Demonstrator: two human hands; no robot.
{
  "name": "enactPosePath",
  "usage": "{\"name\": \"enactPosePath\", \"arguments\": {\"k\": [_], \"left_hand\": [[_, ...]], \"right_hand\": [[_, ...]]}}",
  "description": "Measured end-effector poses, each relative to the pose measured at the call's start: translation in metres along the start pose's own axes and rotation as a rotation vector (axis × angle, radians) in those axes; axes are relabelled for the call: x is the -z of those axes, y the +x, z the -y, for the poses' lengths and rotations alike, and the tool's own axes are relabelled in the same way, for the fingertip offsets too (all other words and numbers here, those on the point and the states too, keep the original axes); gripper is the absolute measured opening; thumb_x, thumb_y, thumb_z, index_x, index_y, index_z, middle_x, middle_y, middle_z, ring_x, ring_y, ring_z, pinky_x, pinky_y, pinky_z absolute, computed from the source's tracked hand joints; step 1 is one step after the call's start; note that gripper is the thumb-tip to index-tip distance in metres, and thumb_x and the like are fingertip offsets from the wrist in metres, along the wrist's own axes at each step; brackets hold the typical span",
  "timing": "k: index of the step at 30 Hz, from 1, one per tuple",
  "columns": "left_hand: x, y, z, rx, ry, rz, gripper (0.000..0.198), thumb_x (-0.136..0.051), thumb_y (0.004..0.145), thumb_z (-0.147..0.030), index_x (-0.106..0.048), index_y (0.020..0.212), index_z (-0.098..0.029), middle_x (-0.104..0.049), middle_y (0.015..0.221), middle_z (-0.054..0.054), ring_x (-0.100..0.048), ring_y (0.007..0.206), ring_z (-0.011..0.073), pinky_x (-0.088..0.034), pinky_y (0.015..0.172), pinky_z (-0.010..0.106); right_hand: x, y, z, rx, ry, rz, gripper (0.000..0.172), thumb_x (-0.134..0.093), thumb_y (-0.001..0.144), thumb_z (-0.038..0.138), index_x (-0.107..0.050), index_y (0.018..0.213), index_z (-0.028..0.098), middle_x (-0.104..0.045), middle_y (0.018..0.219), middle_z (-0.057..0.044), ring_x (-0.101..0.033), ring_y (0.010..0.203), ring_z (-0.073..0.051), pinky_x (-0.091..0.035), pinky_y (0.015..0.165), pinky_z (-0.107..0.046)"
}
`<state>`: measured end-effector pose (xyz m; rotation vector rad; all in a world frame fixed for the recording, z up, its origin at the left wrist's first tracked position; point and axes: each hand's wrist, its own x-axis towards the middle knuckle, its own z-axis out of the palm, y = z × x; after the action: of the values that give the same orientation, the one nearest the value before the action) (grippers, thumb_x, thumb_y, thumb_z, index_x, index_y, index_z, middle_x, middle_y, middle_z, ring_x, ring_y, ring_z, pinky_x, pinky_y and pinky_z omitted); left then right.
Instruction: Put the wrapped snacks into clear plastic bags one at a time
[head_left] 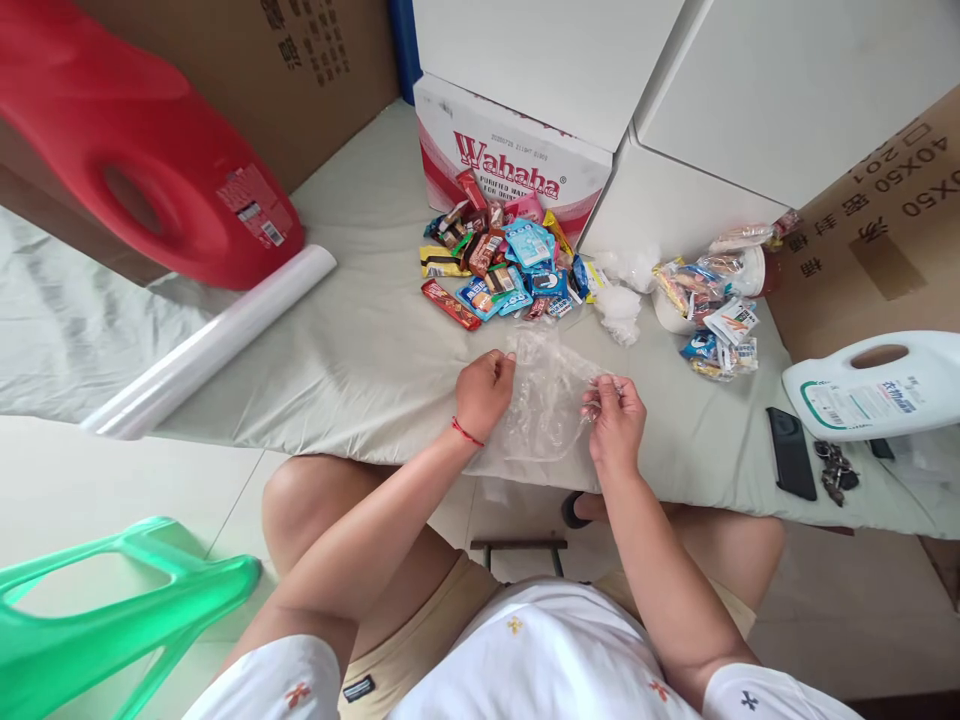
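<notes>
A clear plastic bag (pixel 546 405) is stretched between my two hands above the front of the cloth-covered surface. My left hand (pixel 484 392), with a red string bracelet at the wrist, pinches the bag's left side. On the other side, my right hand (pixel 616 418) grips the bag's upper right edge between thumb and fingers. Just beyond the bag lies a pile of wrapped snacks (pixel 491 255) in blue, red, brown and yellow packets. Crumpled clear plastic bags (pixel 621 312) rest to the right of that pile.
Further right are a tub of packets (pixel 679 310) and more snack packets (pixel 724 350). A white jug (pixel 877 385), a black phone (pixel 791 453) and keys (pixel 835 470) lie near the right edge. Left are a plastic roll (pixel 217 340), red jug (pixel 172 150) and green stool (pixel 135 600). Behind stands a Wahaha carton (pixel 517 165).
</notes>
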<state>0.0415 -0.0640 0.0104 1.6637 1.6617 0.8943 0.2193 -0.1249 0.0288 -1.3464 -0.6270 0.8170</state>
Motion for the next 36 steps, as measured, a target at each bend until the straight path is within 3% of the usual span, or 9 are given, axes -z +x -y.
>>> {"name": "enactPosePath", "arguments": {"k": [7, 12, 14, 17, 20, 25, 30, 33, 36], "left_hand": [[0.012, 0.01, 0.002, 0.072, 0.272, -0.108, 0.034, -0.038, 0.105, -0.037, -0.061, 0.088, -0.021, -0.068, 0.075, 0.006, -0.062, 0.071, 0.0219, -0.03, 0.064, 0.03], [0.013, 0.01, 0.001, 0.114, 0.451, -0.086, 0.037, -0.035, 0.106, -0.041, -0.065, 0.103, -0.019, -0.075, 0.086, 0.012, -0.07, 0.081, 0.0278, -0.033, 0.065, 0.031], [0.013, 0.009, 0.001, 0.109, 0.486, -0.068, 0.038, -0.035, 0.106, -0.042, -0.065, 0.108, -0.019, -0.076, 0.088, 0.012, -0.071, 0.082, 0.0286, -0.035, 0.065, 0.031], [0.011, 0.004, -0.001, 0.073, 0.516, -0.017, 0.038, -0.034, 0.107, -0.041, -0.064, 0.116, -0.019, -0.076, 0.089, 0.011, -0.073, 0.083, 0.0281, -0.039, 0.067, 0.031], [0.007, -0.002, -0.001, -0.02, 0.521, 0.05, 0.039, -0.031, 0.108, -0.038, -0.063, 0.121, -0.019, -0.076, 0.086, 0.01, -0.072, 0.08, 0.0256, -0.04, 0.067, 0.03], [0.001, -0.011, 0.01, -0.369, 0.44, 0.058, 0.04, -0.032, 0.108, -0.032, -0.063, 0.13, -0.019, -0.074, 0.077, 0.006, -0.069, 0.072, 0.0197, -0.04, 0.067, 0.029], [-0.001, -0.014, 0.021, -0.75, 0.351, 0.083, 0.044, -0.034, 0.106, -0.02, -0.057, 0.143, -0.023, -0.072, 0.077, 0.001, -0.063, 0.066, 0.0139, -0.042, 0.066, 0.027], [0.0, -0.017, 0.02, -0.81, 0.339, 0.113, 0.047, -0.034, 0.106, -0.017, -0.054, 0.147, -0.025, -0.068, 0.071, -0.001, -0.061, 0.064, 0.0134, -0.042, 0.065, 0.026], [0.001, -0.02, 0.018, -0.764, 0.255, 0.106, 0.045, -0.032, 0.108, -0.025, -0.058, 0.144, -0.024, -0.068, 0.071, 0.0, -0.06, 0.062, 0.0146, -0.044, 0.065, 0.028]], "right_hand": [[0.056, 0.011, -0.002, -0.111, -0.073, -0.171, 0.047, -0.087, 0.063, 0.054, -0.061, 0.083, 0.019, -0.064, 0.08, 0.002, -0.062, 0.062, -0.01, -0.046, 0.045, -0.018], [0.098, 0.012, -0.002, -0.174, -0.36, -0.086, 0.044, -0.082, 0.066, 0.057, -0.062, 0.079, 0.019, -0.064, 0.074, 0.0, -0.059, 0.055, -0.012, -0.043, 0.042, -0.022], [0.107, 0.013, 0.006, -0.042, -0.545, -0.082, 0.039, -0.077, 0.072, 0.054, -0.066, 0.084, 0.019, -0.065, 0.075, -0.002, -0.061, 0.06, -0.016, -0.047, 0.047, -0.026], [0.1, 0.013, 0.029, 0.349, -0.756, -0.105, 0.028, -0.065, 0.087, 0.048, -0.068, 0.094, 0.021, -0.07, 0.086, -0.006, -0.066, 0.074, -0.02, -0.054, 0.061, -0.032], [0.066, 0.022, 0.05, 0.585, -0.823, 0.138, 0.023, -0.058, 0.095, 0.043, -0.07, 0.099, 0.024, -0.072, 0.093, -0.007, -0.068, 0.083, -0.021, -0.056, 0.073, -0.034], [-0.004, 0.082, 0.062, 0.668, -0.783, 0.567, 0.029, -0.057, 0.097, 0.048, -0.074, 0.099, 0.025, -0.075, 0.098, -0.007, -0.066, 0.1, -0.024, -0.054, 0.089, -0.038], [-0.057, 0.138, 0.065, 0.332, -0.645, 1.201, 0.051, -0.055, 0.096, 0.064, -0.07, 0.128, 0.027, -0.073, 0.127, -0.006, -0.061, 0.125, -0.025, -0.044, 0.11, -0.043], [-0.08, 0.149, 0.068, 0.121, -0.751, 1.529, 0.054, -0.061, 0.092, 0.067, -0.073, 0.126, 0.027, -0.075, 0.124, -0.004, -0.063, 0.122, -0.023, -0.044, 0.108, -0.038], [-0.093, 0.155, 0.071, -0.022, -0.894, 1.806, 0.048, -0.069, 0.088, 0.063, -0.079, 0.114, 0.024, -0.079, 0.104, -0.003, -0.069, 0.1, -0.02, -0.049, 0.094, -0.031]]}}
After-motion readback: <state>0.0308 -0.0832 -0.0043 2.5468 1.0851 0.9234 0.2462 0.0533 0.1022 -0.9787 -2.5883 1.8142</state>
